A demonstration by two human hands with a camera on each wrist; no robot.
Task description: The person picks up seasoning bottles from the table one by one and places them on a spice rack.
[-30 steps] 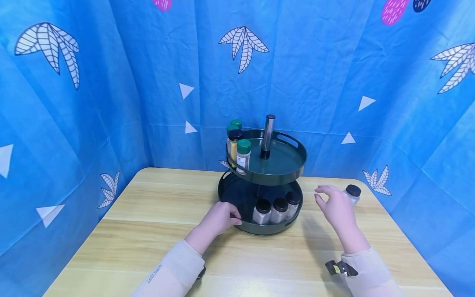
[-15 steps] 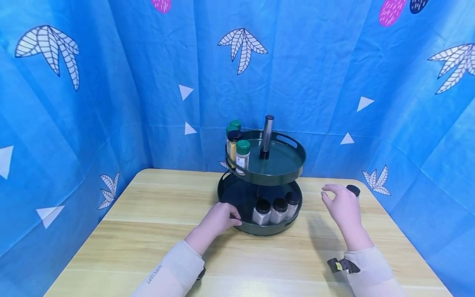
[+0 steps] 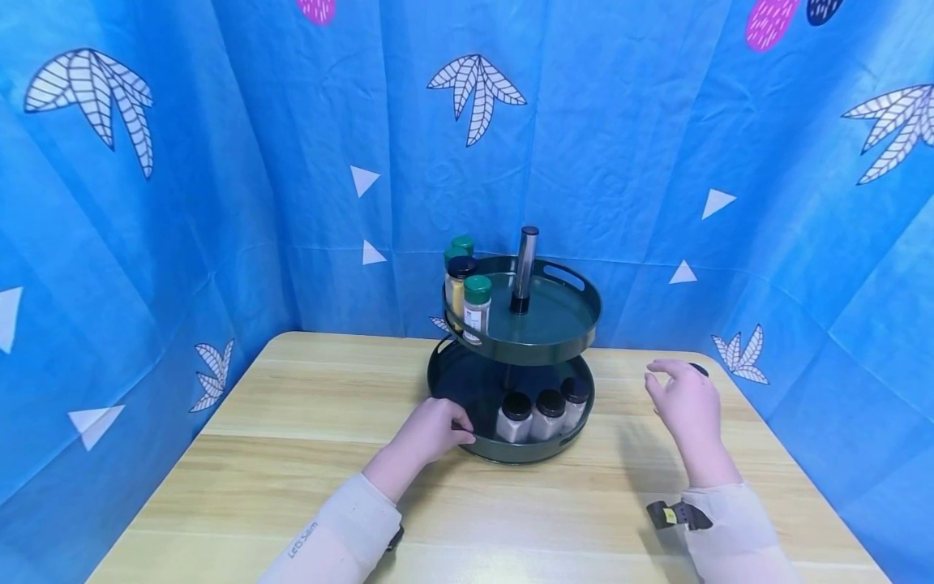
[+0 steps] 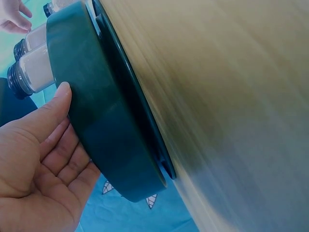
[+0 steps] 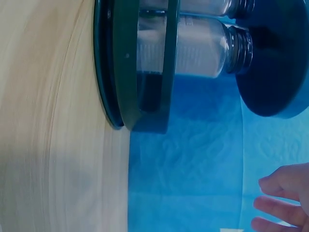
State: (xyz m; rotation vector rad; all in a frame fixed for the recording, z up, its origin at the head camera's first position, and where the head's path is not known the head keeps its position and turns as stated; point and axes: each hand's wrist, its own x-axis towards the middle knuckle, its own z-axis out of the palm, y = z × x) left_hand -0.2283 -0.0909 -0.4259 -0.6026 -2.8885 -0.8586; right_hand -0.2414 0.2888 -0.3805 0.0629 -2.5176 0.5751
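A dark green two-tier turntable tray (image 3: pixel 511 452) stands on the table. My left hand (image 3: pixel 430 438) pinches its lower rim at the front left; in the left wrist view the thumb (image 4: pixel 62 94) lies against the outer wall and the fingers pass behind the rim. Three black-lidded jars (image 3: pixel 515 422) of pale contents stand along the front right of the lower tier. My right hand (image 3: pixel 689 405) is over the table's right side, fingers bent loosely and apart, with nothing seen between them. Behind it shows the black lid (image 3: pixel 699 369) of another jar, its body hidden by the hand.
Several bottles with green or black caps, one a green-capped shaker (image 3: pixel 477 308), crowd the left of the upper tier (image 3: pixel 562 312). A metal post (image 3: pixel 525 268) rises through its middle. A blue patterned curtain (image 3: pixel 606 162) hangs behind the wooden table (image 3: pixel 328 389).
My right hand has moved a little to the right, away from the tray, and now covers most of the jar there. The left hand and the tray stay put.
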